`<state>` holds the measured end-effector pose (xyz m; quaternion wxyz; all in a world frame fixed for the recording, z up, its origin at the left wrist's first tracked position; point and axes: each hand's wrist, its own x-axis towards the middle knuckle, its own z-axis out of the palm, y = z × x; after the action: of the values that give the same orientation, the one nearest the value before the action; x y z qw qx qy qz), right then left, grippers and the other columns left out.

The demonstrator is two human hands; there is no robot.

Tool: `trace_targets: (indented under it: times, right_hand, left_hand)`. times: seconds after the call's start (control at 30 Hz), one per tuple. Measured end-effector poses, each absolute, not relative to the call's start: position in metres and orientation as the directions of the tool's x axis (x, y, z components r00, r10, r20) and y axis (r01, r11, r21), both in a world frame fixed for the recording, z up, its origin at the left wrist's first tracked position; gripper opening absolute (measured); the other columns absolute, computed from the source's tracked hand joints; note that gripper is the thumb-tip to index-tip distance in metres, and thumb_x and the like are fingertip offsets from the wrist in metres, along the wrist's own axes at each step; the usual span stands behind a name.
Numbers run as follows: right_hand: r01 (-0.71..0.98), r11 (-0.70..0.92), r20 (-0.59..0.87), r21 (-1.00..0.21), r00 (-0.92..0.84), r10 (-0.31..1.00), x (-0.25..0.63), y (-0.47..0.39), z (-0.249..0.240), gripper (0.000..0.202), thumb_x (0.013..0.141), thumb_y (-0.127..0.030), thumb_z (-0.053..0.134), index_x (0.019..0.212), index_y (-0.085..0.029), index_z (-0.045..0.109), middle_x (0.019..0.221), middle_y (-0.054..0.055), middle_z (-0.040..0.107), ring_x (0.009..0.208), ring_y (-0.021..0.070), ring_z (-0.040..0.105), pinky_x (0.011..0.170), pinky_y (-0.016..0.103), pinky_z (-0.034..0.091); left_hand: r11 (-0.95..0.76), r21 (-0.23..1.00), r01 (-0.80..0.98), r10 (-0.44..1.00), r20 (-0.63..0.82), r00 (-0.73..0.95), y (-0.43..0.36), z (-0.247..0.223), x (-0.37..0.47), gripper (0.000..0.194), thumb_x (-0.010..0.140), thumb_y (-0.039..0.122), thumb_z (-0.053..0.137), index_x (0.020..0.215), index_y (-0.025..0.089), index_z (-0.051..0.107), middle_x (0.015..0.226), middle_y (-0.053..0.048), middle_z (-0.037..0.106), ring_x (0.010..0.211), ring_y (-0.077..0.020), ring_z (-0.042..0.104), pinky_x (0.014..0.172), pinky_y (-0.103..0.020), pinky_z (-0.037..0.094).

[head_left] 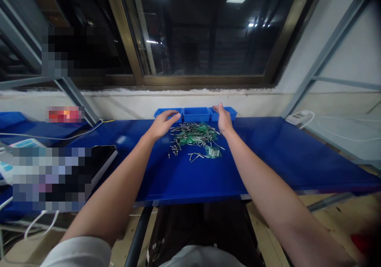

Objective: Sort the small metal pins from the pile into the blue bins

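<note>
A loose heap of metal rivet-like pieces point(193, 134) with green plastic bags among them lies on the blue table point(184, 183). Nearer me, a small clear green bag point(213, 152) of pale pieces lies beside a few loose ones. Over the left blue bin's front edge, my left hand point(163, 123) is raised with fingers apart and nothing in it. My right hand point(224, 118) is upright at the front of the right blue bin point(231, 112), fingers extended, holding nothing visible. Between the hands stands the middle blue bin point(196, 114); the left blue bin point(160, 111) is partly covered by my left hand.
A dark device point(102, 156), partly blurred out, lies at the left with white cables around it. A white power strip point(299, 117) sits at the back right. Grey metal posts point(324, 50) rise on both sides, and a window is behind the bins.
</note>
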<state>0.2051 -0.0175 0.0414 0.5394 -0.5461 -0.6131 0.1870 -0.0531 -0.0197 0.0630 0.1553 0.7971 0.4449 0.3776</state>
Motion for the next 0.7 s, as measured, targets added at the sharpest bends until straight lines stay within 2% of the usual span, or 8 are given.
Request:
trace_targets:
  times: [0.07,0.17,0.27,0.33,0.4,0.5,0.6,0.7]
  right_hand:
    - [0.541,0.350,0.449,-0.765,0.058,0.891,0.216,-0.030,0.050,0.079,0.081,-0.073,0.018,0.129,-0.019,0.050,0.131,0.008,0.052,0.125,0.0266,0.044,0.104,0.044,0.033]
    - [0.718,0.324,0.304,-0.616,-0.163,0.939,0.241,-0.060,0.046,0.080,0.075,-0.075,0.038,0.138,-0.026,0.038,0.144,0.006,0.037,0.132,0.0311,0.032,0.107,0.049,0.026]
    - [0.858,0.287,0.097,-0.426,-0.272,0.957,0.266,-0.091,0.025,0.097,0.067,-0.076,0.049,0.146,-0.029,0.017,0.153,0.006,0.011,0.139,0.0349,0.009,0.109,0.055,0.016]
    - [0.905,0.278,0.003,-0.321,-0.293,0.956,0.275,-0.104,0.010,0.113,0.061,-0.078,0.054,0.147,-0.026,0.003,0.154,0.009,-0.001,0.139,0.0364,0.002,0.110,0.055,0.011]
    - [0.914,0.318,-0.027,-0.254,-0.335,0.942,0.270,-0.107,0.000,0.119,0.059,-0.079,0.054,0.146,-0.025,-0.006,0.153,0.009,-0.009,0.139,0.0358,-0.003,0.111,0.053,0.008]
    - [0.917,0.339,0.008,-0.212,-0.345,0.938,0.242,-0.097,-0.004,0.112,0.064,-0.080,0.045,0.145,-0.025,-0.009,0.152,0.006,-0.016,0.138,0.0352,-0.012,0.112,0.052,0.003]
    - [0.916,0.336,0.029,-0.220,-0.338,0.941,0.205,-0.077,-0.001,0.105,0.069,-0.079,0.037,0.146,-0.023,-0.008,0.152,0.007,-0.016,0.138,0.0313,-0.014,0.111,0.050,-0.002]
    - [0.917,0.304,0.051,-0.257,-0.302,0.952,0.177,-0.062,0.002,0.098,0.073,-0.079,0.031,0.147,-0.022,-0.002,0.153,0.010,-0.010,0.139,0.0306,-0.011,0.110,0.051,-0.002]
  left_hand:
    - [-0.564,0.497,0.660,0.825,0.376,0.422,-0.028,0.063,-0.066,0.069,0.075,0.069,0.046,0.124,0.021,0.053,0.129,-0.009,0.054,0.119,-0.0290,0.048,0.099,-0.041,0.039]
    - [-0.583,0.343,0.737,0.813,0.244,0.529,-0.042,0.050,-0.089,0.088,0.064,0.071,0.056,0.137,0.025,0.039,0.144,-0.010,0.038,0.131,-0.0335,0.034,0.104,-0.047,0.032]
    - [-0.521,0.256,0.814,0.852,0.096,0.515,-0.053,0.028,-0.109,0.108,0.057,0.074,0.059,0.145,0.023,0.022,0.152,-0.013,0.017,0.138,-0.0366,0.017,0.106,-0.050,0.026]
    - [-0.480,0.219,0.850,0.872,0.014,0.489,-0.059,0.016,-0.113,0.119,0.052,0.076,0.060,0.147,0.019,0.015,0.152,-0.017,0.009,0.138,-0.0386,0.011,0.107,-0.051,0.022]
    - [-0.485,0.189,0.854,0.870,0.004,0.493,-0.062,0.007,-0.106,0.123,0.050,0.077,0.060,0.147,0.017,0.013,0.151,-0.019,0.007,0.138,-0.0396,0.007,0.108,-0.053,0.017]
    - [-0.525,0.197,0.828,0.849,0.049,0.526,-0.060,-0.001,-0.078,0.122,0.049,0.078,0.059,0.146,0.018,0.016,0.151,-0.018,0.009,0.138,-0.0384,0.007,0.109,-0.051,0.017]
    - [-0.533,0.209,0.820,0.845,0.087,0.527,-0.053,-0.004,-0.043,0.118,0.053,0.078,0.057,0.146,0.017,0.017,0.151,-0.019,0.011,0.138,-0.0380,0.009,0.109,-0.052,0.016]
    - [-0.550,0.219,0.806,0.835,0.153,0.529,-0.046,-0.005,-0.022,0.111,0.059,0.078,0.052,0.144,0.013,0.022,0.150,-0.021,0.018,0.137,-0.0374,0.016,0.109,-0.052,0.019]
